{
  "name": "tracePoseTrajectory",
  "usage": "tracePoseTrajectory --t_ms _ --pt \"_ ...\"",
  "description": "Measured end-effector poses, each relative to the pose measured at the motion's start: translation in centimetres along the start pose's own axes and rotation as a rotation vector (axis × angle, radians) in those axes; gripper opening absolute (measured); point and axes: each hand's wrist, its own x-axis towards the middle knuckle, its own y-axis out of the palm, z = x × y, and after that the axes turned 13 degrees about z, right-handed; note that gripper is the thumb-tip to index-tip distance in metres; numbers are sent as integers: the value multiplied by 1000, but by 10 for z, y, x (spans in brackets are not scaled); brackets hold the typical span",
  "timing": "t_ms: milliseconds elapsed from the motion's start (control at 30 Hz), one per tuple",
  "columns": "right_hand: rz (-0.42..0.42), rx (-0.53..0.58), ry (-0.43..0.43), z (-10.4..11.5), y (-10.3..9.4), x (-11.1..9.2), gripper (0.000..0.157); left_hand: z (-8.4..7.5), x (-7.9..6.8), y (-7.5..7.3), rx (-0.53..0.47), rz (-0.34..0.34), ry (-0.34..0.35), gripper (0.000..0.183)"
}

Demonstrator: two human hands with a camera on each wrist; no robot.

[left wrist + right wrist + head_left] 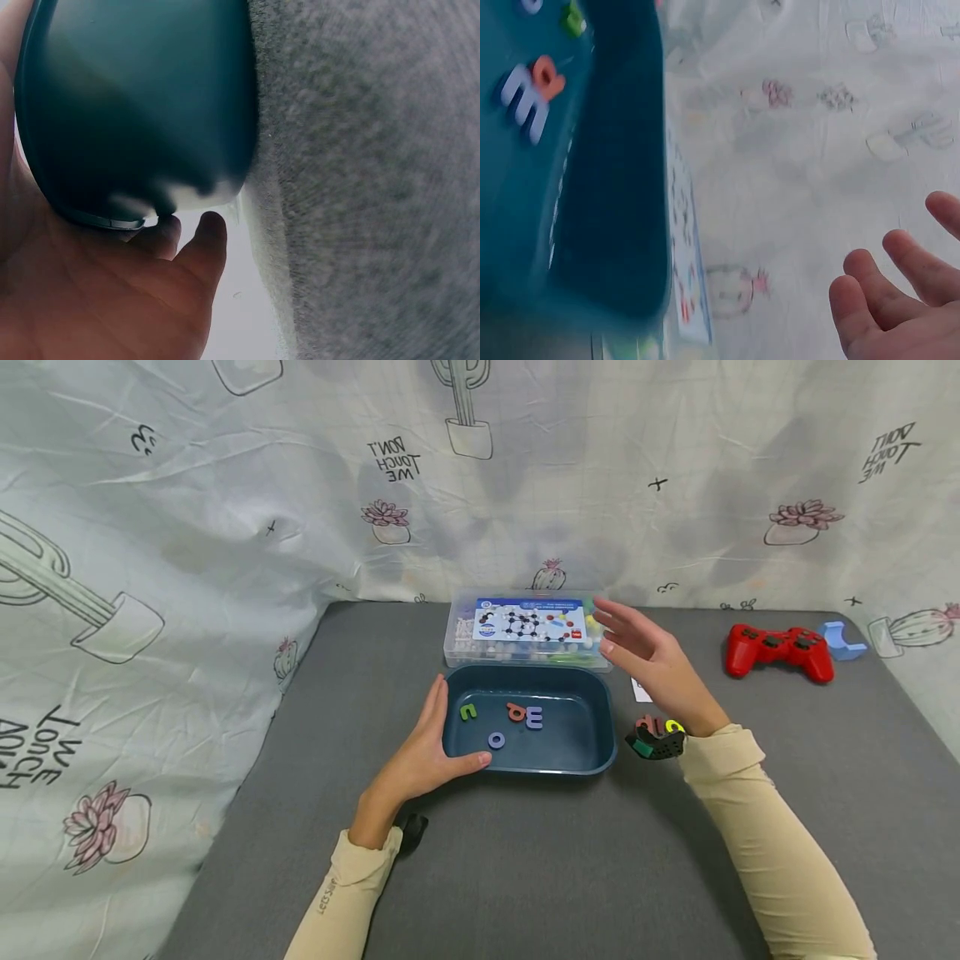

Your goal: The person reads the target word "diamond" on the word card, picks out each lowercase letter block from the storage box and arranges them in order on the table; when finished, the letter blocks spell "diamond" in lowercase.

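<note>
A dark teal tray (558,760) lies on the table with several small letters in it: a green n (468,712), an orange d or p (515,712), a purple m (533,718) and a blue o (496,740). My left hand (427,743) holds the tray's left end, thumb over the near rim and fingers along the outer left wall. In the left wrist view, fingertips (212,225) lie near the wall under the rim. Off the tray's far right corner hovers my right hand (648,664), fingers extended and apart, holding nothing.
Behind the tray stands a clear plastic box (525,653) with a molecule-model label. Red and yellow pieces (673,726) lie by my right wrist, partly hidden by the wrist camera (655,746). Farther right are a red game controller (780,652) and a blue curved piece (842,642).
</note>
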Motion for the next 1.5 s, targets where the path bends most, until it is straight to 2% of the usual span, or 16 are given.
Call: tracePoseTrajectory --t_ms 233,433,600,867,967,1133,1333,1500 --pt "67 103 -117 -4 31 26 66 3 -1 3 -4 5 19 134" --pt "148 94 -149 -12 55 41 74 2 0 5 -9 -1 16 132" --pt "227 99 -162 -18 68 48 79 2 1 6 1 8 21 131" --pt "355 106 -70 -28 71 47 80 3 1 5 -6 18 39 134" --pt "387 92 -37 -33 70 47 75 2 1 4 -6 18 34 133" --pt "396 36 16 -43 67 47 66 1 1 2 -4 17 20 130" --pt "482 -47 106 -50 66 51 65 2 0 0 -15 15 22 129" --pt "533 -117 131 -50 66 54 65 3 1 -2 -26 15 37 129"
